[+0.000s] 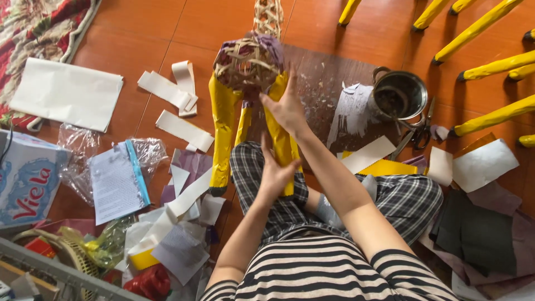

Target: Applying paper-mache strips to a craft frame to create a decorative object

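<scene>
A woven bamboo animal frame (248,62) stands on the floor in front of me, its body partly covered in purple paper and its legs (223,131) wrapped in yellow paper. My right hand (285,106) presses flat against the upper part of a yellow leg, just under the woven body. My left hand (274,174) rests lower on the same yellow leg (285,147), fingers spread along it. I sit cross-legged in checked trousers (401,198) and a striped top.
White paper strips (184,129) and sheets (67,93) lie scattered at left with plastic bags. A metal pot (398,96) and scissors (418,131) sit at right, near yellow chair legs (485,22). Dark and purple paper sheets (479,234) lie at lower right.
</scene>
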